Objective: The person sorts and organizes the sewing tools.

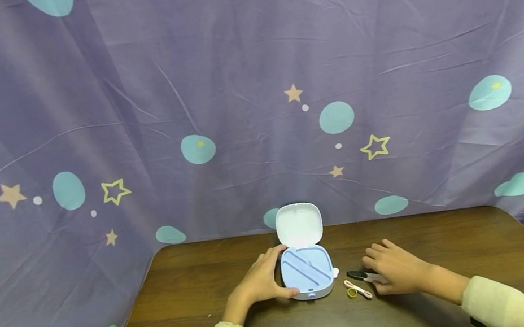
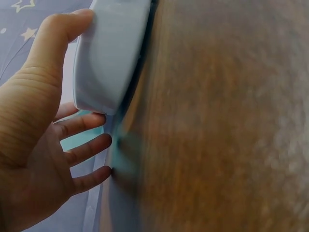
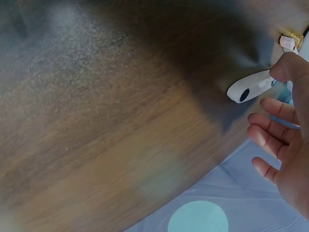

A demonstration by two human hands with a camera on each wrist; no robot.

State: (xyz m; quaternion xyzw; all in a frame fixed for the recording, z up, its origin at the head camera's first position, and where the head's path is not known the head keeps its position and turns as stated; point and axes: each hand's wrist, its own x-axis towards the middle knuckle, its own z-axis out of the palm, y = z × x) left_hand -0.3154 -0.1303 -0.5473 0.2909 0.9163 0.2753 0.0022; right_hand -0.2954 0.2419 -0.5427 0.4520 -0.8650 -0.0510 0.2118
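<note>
A small case [image 1: 307,268] with a pale blue inside stands on the table, its white lid [image 1: 299,225] raised at the back. My left hand [image 1: 265,280] grips its left side, thumb at the front corner and index finger near the hinge. The other fingers spread loose in the left wrist view. By my right hand [image 1: 396,271] lies a slim white tool [image 3: 251,87] with a black oval mark and a black end. The right thumb overlaps it, with the fingers on its far side. Whether they pinch it is hidden.
Between the case and the tool lie a folded white strip [image 1: 359,289] and a small yellow ring [image 1: 351,293]. A white tab [image 1: 336,272] sticks out by the case's right side. The brown wooden table [image 1: 173,315] ends at a purple curtain [image 1: 232,105] behind.
</note>
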